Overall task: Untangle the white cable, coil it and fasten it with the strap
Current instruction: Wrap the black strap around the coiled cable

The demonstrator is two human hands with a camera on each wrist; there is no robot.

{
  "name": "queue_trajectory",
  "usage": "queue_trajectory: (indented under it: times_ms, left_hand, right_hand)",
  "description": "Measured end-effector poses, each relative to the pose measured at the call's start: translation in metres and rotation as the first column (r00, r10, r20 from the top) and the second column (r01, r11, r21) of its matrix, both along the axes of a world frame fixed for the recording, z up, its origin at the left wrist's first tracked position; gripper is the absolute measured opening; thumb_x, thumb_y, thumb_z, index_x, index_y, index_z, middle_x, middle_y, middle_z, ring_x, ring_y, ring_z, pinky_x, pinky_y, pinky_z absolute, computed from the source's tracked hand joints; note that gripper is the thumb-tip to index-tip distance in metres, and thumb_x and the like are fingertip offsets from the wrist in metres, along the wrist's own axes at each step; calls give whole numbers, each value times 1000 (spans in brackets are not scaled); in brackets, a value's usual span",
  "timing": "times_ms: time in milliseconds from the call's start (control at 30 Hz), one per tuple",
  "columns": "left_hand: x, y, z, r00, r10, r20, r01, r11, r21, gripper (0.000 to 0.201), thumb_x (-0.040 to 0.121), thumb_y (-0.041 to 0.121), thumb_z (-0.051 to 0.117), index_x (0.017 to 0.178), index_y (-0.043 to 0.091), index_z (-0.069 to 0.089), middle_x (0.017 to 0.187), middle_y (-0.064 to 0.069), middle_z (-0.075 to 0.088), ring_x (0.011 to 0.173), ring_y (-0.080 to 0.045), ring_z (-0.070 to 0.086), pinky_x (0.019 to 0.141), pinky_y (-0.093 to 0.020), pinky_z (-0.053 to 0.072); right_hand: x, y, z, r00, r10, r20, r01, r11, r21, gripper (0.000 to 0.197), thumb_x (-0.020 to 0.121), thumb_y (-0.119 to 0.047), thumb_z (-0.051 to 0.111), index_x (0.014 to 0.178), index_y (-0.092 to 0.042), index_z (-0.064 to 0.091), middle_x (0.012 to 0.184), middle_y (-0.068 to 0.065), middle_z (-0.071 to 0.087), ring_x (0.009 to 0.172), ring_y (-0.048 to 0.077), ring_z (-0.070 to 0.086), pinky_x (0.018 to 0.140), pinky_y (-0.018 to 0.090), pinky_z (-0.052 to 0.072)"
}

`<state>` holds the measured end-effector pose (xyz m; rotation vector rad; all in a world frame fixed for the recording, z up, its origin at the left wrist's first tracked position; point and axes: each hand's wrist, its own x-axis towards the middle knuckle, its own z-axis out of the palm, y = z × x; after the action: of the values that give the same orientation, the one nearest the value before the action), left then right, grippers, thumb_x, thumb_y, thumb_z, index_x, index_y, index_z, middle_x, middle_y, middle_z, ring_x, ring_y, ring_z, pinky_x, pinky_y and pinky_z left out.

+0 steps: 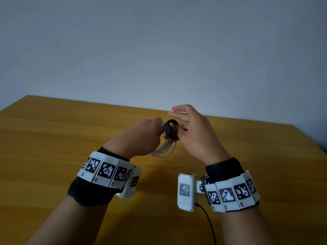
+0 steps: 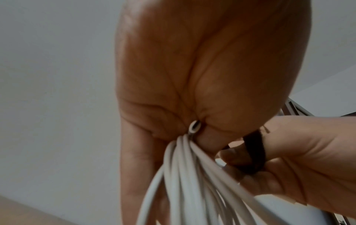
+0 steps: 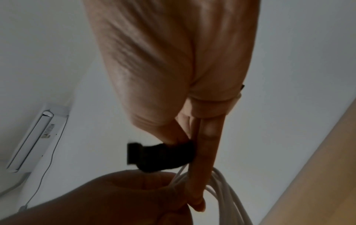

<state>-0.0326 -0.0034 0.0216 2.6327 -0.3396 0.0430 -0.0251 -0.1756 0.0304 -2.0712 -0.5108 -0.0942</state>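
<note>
Between the two raised hands, the black fabric strap (image 1: 170,129) is pinched by the thumb and forefinger of the right hand (image 1: 194,133), while the remaining right fingers (image 1: 177,110) are held extended and free. The strap is seen looped around the top of the bundle, its loose end (image 3: 134,153) projecting toward the left hand (image 1: 141,137). The thin white round cable (image 1: 164,149) is gripped at its gathered top by the clenched left fingers (image 2: 138,159), and its coils are left hanging downward, toward the person, clear of the yellow-brown wooden surface (image 1: 53,138). The long axis of the coil therefore runs down from the left-hand grip, and the strap crosses it just beside that grip. Coiling is judged complete; fastening is judged to be in progress. The right hand is nearer to the strap end, so closure would be expected from it.
</note>
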Motion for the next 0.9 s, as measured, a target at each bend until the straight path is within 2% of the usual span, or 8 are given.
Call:
queue_trajectory:
  times_ms: [133,200,300,400,500,633,833,900]
  left_hand:
    - [0,-1,-3,1000,0,-25,0,1000,-8,14,102,16,38,96,11,49,84,-10,61,76,-31,65,70,-53,53]
    - [1,-3,-3,1000,0,-30,0,1000,5,15,103,18,37,98,12,50,82,-8,60,74,-29,63,66,-47,53]
    - [2,-4,-3,999,0,-40,0,1000,5,17,105,21,37,101,12,52,78,-3,57,63,-22,53,55,-34,40]
    - [2,-4,-2,998,-11,-65,10,1000,-14,23,106,25,36,99,10,52,75,-2,53,58,-19,44,55,-32,35]
    - [2,-4,-3,999,-21,-50,22,1000,7,25,107,27,37,96,9,51,75,-2,52,58,-19,44,53,-32,33]
    - [0,-6,-2,998,-58,-23,59,998,35,23,107,26,38,92,11,49,74,-2,53,57,-19,44,51,-31,32]
    - [-3,-8,1,995,-86,42,86,996,11,10,104,12,38,99,16,46,74,2,54,60,-20,50,51,-31,34]
    - [-4,-7,3,995,-88,56,88,996,-1,14,104,11,36,103,8,50,78,-4,58,63,-21,52,54,-33,35]
  right_hand:
    - [1,0,1,1000,-27,-5,27,998,58,17,102,-2,57,108,-15,48,112,-2,77,60,14,75,59,24,60]
    - [3,0,0,995,-76,60,72,996,61,11,101,-2,58,99,-13,54,91,0,78,54,11,72,53,19,54]
    - [6,1,-4,969,-186,160,174,981,83,11,97,-4,65,93,-14,68,86,-1,77,55,7,71,52,18,55]
    - [7,1,-6,936,-278,218,244,955,169,9,94,-7,70,92,-15,74,86,-6,75,58,10,72,54,25,59]
    - [6,1,-6,918,-318,237,263,936,235,10,93,-7,72,95,-14,77,86,-9,74,56,7,72,51,20,55]
    - [5,4,-8,862,-378,338,331,924,191,13,92,-14,74,101,-20,81,67,-8,73,52,8,69,56,26,58]
    - [3,6,-4,941,-257,219,243,966,90,26,93,-19,73,119,-19,78,69,-2,76,54,10,70,62,21,59]
    - [1,7,-4,956,-218,197,210,976,63,23,94,-17,73,115,-20,79,62,-7,72,54,8,70,59,15,55]
